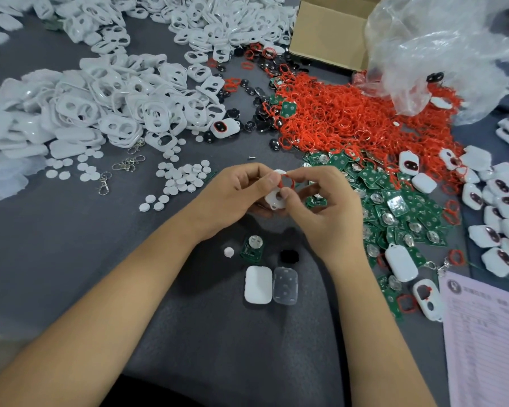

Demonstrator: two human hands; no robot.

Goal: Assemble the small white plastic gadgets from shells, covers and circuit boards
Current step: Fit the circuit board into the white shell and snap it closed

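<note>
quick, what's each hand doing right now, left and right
Left hand: grip closed on the white cover, holding it up.
Right hand: grip pinching the red ring against that cover.

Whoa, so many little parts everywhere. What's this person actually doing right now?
A person is putting small white gadgets together by hand. The left hand holds a white cover with two holes, while the right hand pinches a red rubber ring against it, apparently fitting it in. Laid out near the person on the grey table are a circuit board, a white shell and a clear cover. Heaps of white covers, red rings and green boards lie around.
</note>
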